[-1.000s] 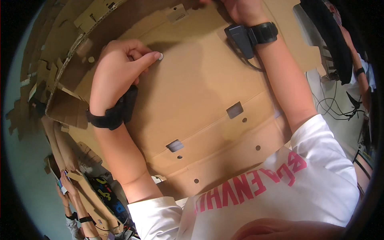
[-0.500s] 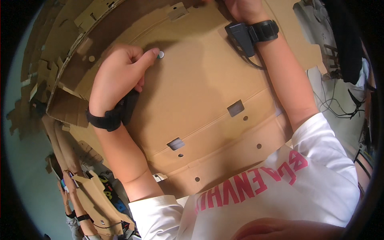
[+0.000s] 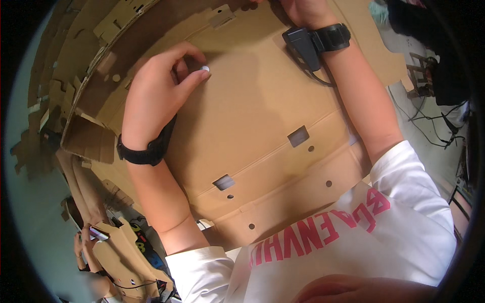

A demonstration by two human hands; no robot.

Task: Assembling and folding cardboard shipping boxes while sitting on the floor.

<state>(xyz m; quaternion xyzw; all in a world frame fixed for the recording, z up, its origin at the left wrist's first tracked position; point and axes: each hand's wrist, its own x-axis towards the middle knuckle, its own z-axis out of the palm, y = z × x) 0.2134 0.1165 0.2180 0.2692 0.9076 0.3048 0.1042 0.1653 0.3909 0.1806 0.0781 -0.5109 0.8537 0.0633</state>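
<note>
A large flat brown cardboard sheet (image 3: 242, 121) with creases and punched holes lies before me. Over its left part, my left hand (image 3: 159, 88) has its thumb and forefinger curved toward each other. A small white round piece (image 3: 204, 68) sits at the thumb tip, between the two, and its kind is too small to tell. My right hand (image 3: 308, 12) is at the far edge of the view, above the cardboard's far right part. Its fingers are mostly cut off, so what they hold is hidden. Both wrists wear black straps, the right one with a dark box (image 3: 303, 48).
Stacked cardboard pieces (image 3: 55, 86) stand at the far left. At lower left, another person's hands (image 3: 87, 240) are above a smaller cardboard piece (image 3: 113, 255). Black cables (image 3: 429, 126) trail over the floor at right, near a wooden stool (image 3: 418, 73).
My left hand has turned, its forefinger lifting into a curve away from the thumb. The white piece now shows between the two fingertips. My right hand is almost still.
</note>
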